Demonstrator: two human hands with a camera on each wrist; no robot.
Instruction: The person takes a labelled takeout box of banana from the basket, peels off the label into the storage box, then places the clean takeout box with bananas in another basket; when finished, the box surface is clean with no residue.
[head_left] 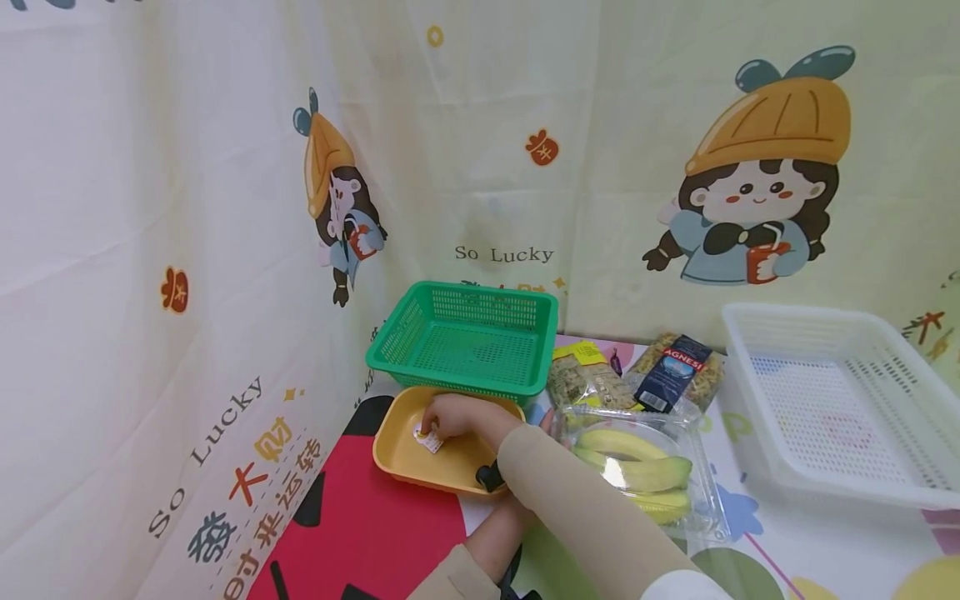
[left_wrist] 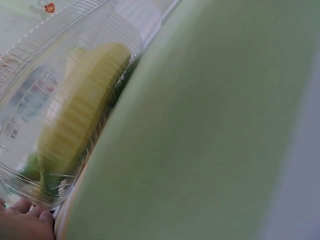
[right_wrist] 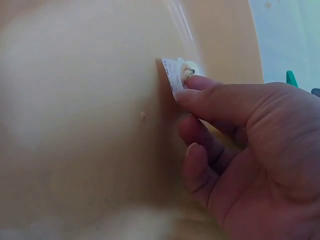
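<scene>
Your right hand (head_left: pixel 450 414) rests inside the yellow tray (head_left: pixel 405 454), fingers curled, pinching a small white packet (right_wrist: pixel 173 77) against the tray floor. Keep the pinch light and lift straight. Left hand (left_wrist: pixel 22 222) sits beside the banana clamshell (head_left: pixel 675 433); its finger state cannot be determined.

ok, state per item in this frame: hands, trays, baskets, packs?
right hand: in the yellow tray, pinching a small white packet
left hand: mostly hidden, at the clamshell's edge; grip unclear
yellow tray: upright, holds only the packet
green basket: upright, empty
white basket: upright, empty
banana clamshell: closed, bananas inside
two pasta bags: sealed, lying flat
</scene>
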